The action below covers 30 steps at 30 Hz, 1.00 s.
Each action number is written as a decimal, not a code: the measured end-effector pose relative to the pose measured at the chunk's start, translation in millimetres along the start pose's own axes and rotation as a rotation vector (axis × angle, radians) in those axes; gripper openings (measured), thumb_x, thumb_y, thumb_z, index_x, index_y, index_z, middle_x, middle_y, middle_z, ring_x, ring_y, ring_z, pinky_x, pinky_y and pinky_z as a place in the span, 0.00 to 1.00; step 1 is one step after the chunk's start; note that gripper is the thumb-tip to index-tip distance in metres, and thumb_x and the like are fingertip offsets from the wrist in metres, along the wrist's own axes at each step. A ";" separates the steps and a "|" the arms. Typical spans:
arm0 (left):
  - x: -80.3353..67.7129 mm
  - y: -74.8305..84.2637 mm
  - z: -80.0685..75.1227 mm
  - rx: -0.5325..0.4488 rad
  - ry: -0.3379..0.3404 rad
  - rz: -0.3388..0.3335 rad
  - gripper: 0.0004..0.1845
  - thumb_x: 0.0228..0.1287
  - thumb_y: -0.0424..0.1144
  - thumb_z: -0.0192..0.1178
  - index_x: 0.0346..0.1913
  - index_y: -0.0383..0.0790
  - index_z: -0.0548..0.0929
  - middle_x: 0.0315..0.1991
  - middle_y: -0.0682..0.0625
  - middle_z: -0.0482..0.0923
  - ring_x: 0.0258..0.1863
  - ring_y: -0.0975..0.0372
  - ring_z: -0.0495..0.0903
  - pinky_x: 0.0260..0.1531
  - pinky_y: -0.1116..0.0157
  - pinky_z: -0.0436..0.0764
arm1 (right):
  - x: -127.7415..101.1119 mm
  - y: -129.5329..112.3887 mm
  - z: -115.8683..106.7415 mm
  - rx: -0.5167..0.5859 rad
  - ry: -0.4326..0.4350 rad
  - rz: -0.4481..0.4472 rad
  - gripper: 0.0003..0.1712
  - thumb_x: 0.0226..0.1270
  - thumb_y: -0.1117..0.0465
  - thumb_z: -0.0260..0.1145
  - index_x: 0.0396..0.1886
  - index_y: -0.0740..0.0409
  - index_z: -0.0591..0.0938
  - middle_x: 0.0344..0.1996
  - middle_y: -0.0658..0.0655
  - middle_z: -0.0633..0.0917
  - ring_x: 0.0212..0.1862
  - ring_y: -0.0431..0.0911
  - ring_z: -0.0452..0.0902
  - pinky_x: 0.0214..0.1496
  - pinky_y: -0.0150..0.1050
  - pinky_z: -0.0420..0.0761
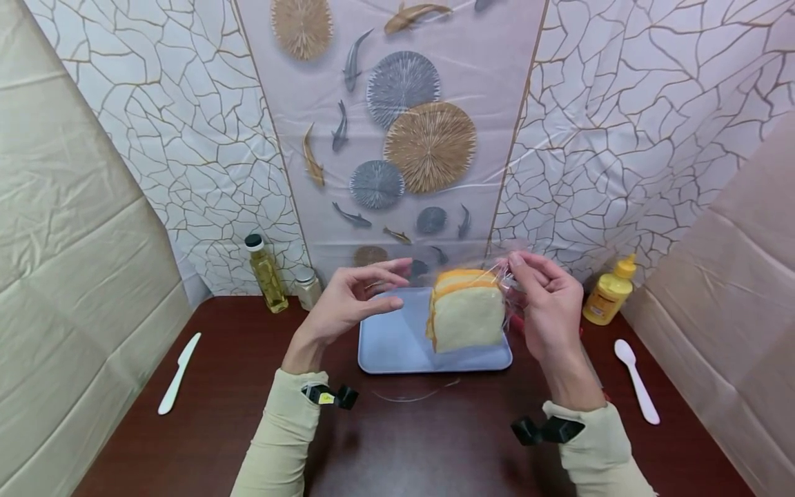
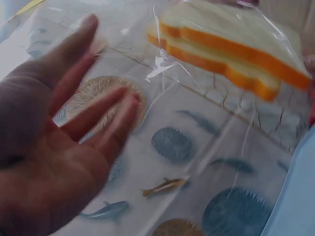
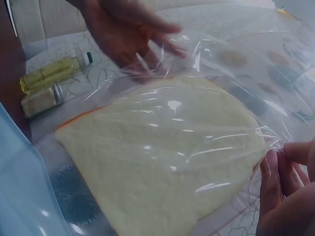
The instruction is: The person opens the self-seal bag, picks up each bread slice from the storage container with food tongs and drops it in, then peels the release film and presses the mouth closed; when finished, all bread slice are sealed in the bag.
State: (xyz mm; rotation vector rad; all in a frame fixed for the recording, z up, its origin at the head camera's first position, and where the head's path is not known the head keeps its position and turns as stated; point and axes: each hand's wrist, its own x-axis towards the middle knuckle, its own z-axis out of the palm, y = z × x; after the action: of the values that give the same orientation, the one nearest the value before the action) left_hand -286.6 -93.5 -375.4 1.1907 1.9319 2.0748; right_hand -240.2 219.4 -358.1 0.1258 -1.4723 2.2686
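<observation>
My right hand [image 1: 553, 304] pinches the gathered end of a clear plastic bag [image 3: 206, 152] between thumb and fingers. Inside the bag are slices of white bread [image 1: 468, 317] with orange crusts, stacked and held up over a pale blue tray [image 1: 397, 345]. My left hand [image 1: 350, 297] is to the left of the bread, fingers extended and thumb apart, with nothing gripped. In the left wrist view the fingers [image 2: 115, 115] are blurred and spread beside the clear plastic. The right wrist view shows the broad face of the front slice through the shiny film.
A white knife [image 1: 180, 373] lies at the left and a white spoon [image 1: 636, 381] at the right. An oil bottle [image 1: 267, 276] and small jar [image 1: 307, 288] stand back left, a yellow squeeze bottle [image 1: 611, 293] back right. Something red [image 1: 517, 323] is partly hidden behind my right hand.
</observation>
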 end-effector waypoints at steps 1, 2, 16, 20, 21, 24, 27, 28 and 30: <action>0.3 -0.7 -0.3 0.029 0.020 0.002 0.13 0.70 0.28 0.72 0.53 0.26 0.89 0.69 0.37 0.83 0.69 0.50 0.84 0.63 0.60 0.86 | 0.4 0.2 -0.2 0.005 -0.002 0.002 0.13 0.73 0.61 0.76 0.49 0.66 0.88 0.37 0.55 0.96 0.29 0.40 0.91 0.31 0.32 0.89; 0.6 -1.1 -0.5 0.054 0.043 0.003 0.12 0.70 0.28 0.72 0.53 0.28 0.90 0.64 0.38 0.87 0.65 0.51 0.87 0.62 0.60 0.86 | 0.8 0.4 -0.5 0.004 -0.006 -0.001 0.13 0.73 0.61 0.76 0.49 0.66 0.88 0.37 0.55 0.96 0.31 0.40 0.91 0.32 0.32 0.89; 5.4 8.0 0.7 0.027 0.360 0.097 0.12 0.77 0.36 0.68 0.53 0.31 0.91 0.44 0.47 0.94 0.39 0.56 0.92 0.45 0.59 0.92 | 7.0 3.5 -15.8 -0.246 -0.199 -0.098 0.14 0.74 0.65 0.74 0.51 0.72 0.86 0.45 0.54 0.95 0.46 0.44 0.93 0.49 0.36 0.92; 6.4 11.3 4.5 0.024 0.394 0.110 0.13 0.77 0.37 0.68 0.54 0.30 0.91 0.42 0.50 0.94 0.38 0.57 0.92 0.42 0.61 0.92 | 7.3 5.8 -14.8 -0.251 -0.251 -0.113 0.15 0.76 0.66 0.72 0.55 0.72 0.84 0.41 0.53 0.95 0.41 0.43 0.93 0.49 0.37 0.92; 6.4 11.6 5.1 0.023 0.398 0.107 0.13 0.77 0.37 0.68 0.54 0.30 0.90 0.41 0.50 0.94 0.38 0.57 0.92 0.41 0.61 0.92 | 7.1 6.7 -14.0 -0.255 -0.254 -0.118 0.15 0.76 0.66 0.72 0.55 0.72 0.84 0.40 0.53 0.95 0.40 0.43 0.93 0.48 0.37 0.92; 6.3 11.4 5.6 0.014 0.406 0.093 0.15 0.78 0.37 0.68 0.55 0.27 0.89 0.41 0.50 0.95 0.37 0.58 0.92 0.38 0.62 0.92 | 5.5 8.9 -10.9 -0.273 -0.242 -0.140 0.15 0.76 0.65 0.72 0.55 0.71 0.85 0.36 0.53 0.94 0.36 0.43 0.92 0.46 0.38 0.92; 6.0 10.2 4.4 0.003 0.401 0.082 0.15 0.78 0.36 0.67 0.56 0.25 0.88 0.41 0.50 0.95 0.36 0.60 0.92 0.35 0.61 0.92 | 4.1 9.1 -9.4 -0.266 -0.219 -0.178 0.13 0.76 0.66 0.72 0.51 0.73 0.86 0.37 0.55 0.93 0.37 0.43 0.91 0.44 0.37 0.92; 5.8 9.6 3.6 -0.003 0.397 0.079 0.15 0.78 0.36 0.67 0.56 0.25 0.88 0.42 0.50 0.94 0.36 0.61 0.91 0.35 0.61 0.92 | 3.8 8.6 -9.1 -0.261 -0.214 -0.192 0.12 0.76 0.67 0.72 0.51 0.73 0.86 0.38 0.56 0.94 0.37 0.43 0.91 0.44 0.36 0.92; 4.9 8.5 2.0 -0.004 0.380 0.073 0.14 0.77 0.35 0.68 0.57 0.28 0.88 0.42 0.50 0.94 0.35 0.56 0.92 0.35 0.58 0.93 | 3.5 7.3 -9.0 -0.266 -0.197 -0.221 0.12 0.76 0.68 0.72 0.52 0.73 0.87 0.37 0.55 0.94 0.36 0.43 0.90 0.42 0.33 0.91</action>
State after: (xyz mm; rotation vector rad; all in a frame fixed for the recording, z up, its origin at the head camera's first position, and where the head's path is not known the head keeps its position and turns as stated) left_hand -285.2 -91.1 -365.8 0.9297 2.0524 2.4937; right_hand -244.9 225.9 -367.1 0.4199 -1.7507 1.9114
